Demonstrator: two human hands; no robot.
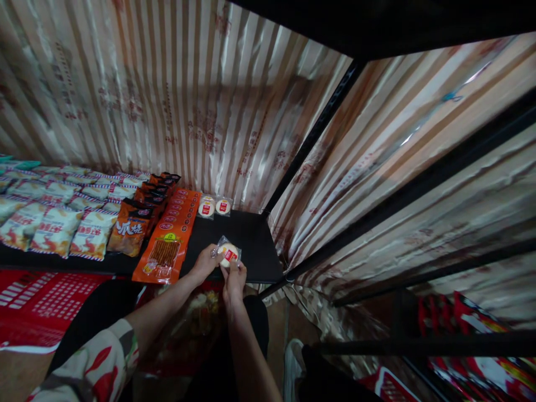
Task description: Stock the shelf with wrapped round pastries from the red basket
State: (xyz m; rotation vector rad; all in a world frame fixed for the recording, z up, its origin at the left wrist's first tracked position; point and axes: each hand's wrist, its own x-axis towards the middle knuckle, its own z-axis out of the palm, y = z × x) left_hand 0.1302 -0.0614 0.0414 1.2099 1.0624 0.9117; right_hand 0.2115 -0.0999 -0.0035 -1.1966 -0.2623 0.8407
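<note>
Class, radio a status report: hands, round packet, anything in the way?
Left hand, right hand: both on round packet. Red label showing, near black shelf. Orange bag leftward, not blocking.

Our single view, worn on the head, facing forward and down
We look from above onto the left hand (pixel 205 262) and right hand (pixel 235 279), near the middle, with the black shelf (pixel 255 240) close beneath, the striped curtain (pixel 138 84) beyond and the floor (pixel 274 329) below.
</note>
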